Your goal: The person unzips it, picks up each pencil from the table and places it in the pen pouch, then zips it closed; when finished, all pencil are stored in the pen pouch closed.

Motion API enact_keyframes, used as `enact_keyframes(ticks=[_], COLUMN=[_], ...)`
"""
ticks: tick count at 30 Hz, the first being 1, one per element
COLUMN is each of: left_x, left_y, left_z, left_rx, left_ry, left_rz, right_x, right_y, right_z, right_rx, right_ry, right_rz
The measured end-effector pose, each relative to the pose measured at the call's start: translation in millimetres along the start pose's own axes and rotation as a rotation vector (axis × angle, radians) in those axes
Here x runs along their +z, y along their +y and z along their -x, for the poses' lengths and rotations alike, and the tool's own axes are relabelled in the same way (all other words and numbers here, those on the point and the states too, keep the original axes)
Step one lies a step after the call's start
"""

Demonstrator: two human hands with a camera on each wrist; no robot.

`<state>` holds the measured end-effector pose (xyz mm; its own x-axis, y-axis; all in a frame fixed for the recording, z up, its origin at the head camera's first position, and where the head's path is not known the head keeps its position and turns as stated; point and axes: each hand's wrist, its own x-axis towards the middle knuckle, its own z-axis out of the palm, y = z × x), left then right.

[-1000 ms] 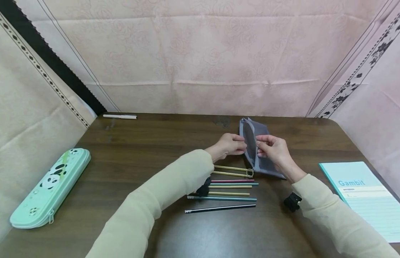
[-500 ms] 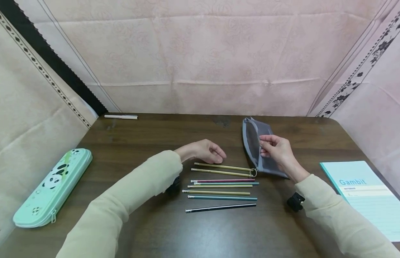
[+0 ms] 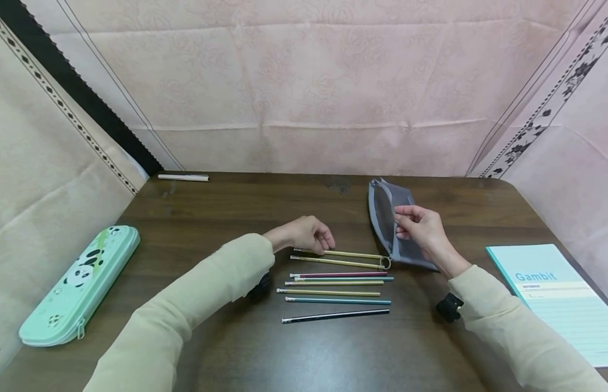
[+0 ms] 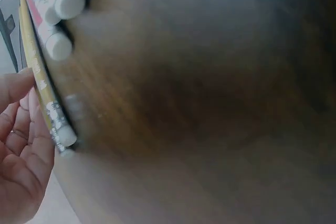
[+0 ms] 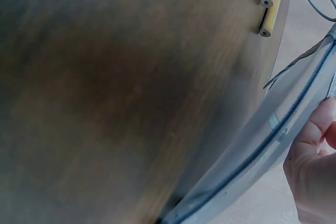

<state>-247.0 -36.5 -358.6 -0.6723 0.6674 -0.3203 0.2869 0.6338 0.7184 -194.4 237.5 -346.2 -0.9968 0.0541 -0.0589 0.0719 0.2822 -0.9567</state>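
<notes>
My left hand [image 3: 308, 234] reaches down to the farthest yellow pencil [image 3: 355, 254] in the head view. In the left wrist view its thumb and fingers pinch the yellow pencil [image 4: 44, 85] a little behind the white eraser. A second yellow pencil [image 3: 333, 262] lies just nearer me. With thumb and fingertips my right hand [image 3: 424, 231] grips the edge of a grey-blue zip pouch [image 3: 394, 193], whose mouth gapes to the left. The zip's ring [image 3: 384, 262] overlaps the ends of the two far pencils. In the right wrist view the pouch's zip edge [image 5: 268, 145] runs past the thumb.
Several more pencils lie in a row nearer me, among them a red one [image 3: 338, 274] and a black one [image 3: 335, 316]. A mint panda case [image 3: 80, 286] is at the left, a notepad [image 3: 549, 294] at the right. A white stick [image 3: 183, 177] lies by the back edge.
The left hand has left the pouch's mouth, moved left and come down onto the farthest yellow pencil. The right hand keeps its grip on the pouch, which has shifted slightly right.
</notes>
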Motion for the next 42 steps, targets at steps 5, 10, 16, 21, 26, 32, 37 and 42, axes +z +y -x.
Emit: enact_keyframes(ticks=[5, 10, 16, 21, 26, 32, 37, 42], left_x=[-4.1, -15.1, -17.6, -2.1, 13.1, 24.1, 34.5, 44.0], left_y=[1.5, 2.8, 11.2, 28.5, 46.9, 60.3, 65.5, 71.8], left_z=[3.1, 4.9, -6.5, -27.6, -48.3, -64.1, -71.2, -73.2], left_rx=[0.004, -0.05, -0.123, -0.17, -0.196, -0.181, -0.179, -0.168], left_ry=[0.004, -0.023, -0.051, -0.039, 0.049, 0.16, 0.243, 0.293], left_rz=[-0.102, 0.033, 0.415, 0.728, 0.945, 1.014, 0.991, 0.939], right_x=[-0.3, -0.3, 0.5, 2.9, 6.7, 9.1, 9.8, 10.2], right_y=[0.7, 0.6, -0.5, -1.5, -3.3, -5.5, -5.3, -5.2], right_z=[-0.3, -0.8, -0.7, -1.1, -1.1, -0.2, -1.1, -1.1], right_rx=[0.004, 0.004, 0.005, -0.001, -0.001, 0.012, 0.021, 0.021], right_ry=[0.0, -0.006, -0.004, -0.011, -0.022, -0.032, -0.038, -0.05], right_rz=[-0.004, -0.017, -0.027, -0.029, -0.029, -0.019, -0.005, 0.002])
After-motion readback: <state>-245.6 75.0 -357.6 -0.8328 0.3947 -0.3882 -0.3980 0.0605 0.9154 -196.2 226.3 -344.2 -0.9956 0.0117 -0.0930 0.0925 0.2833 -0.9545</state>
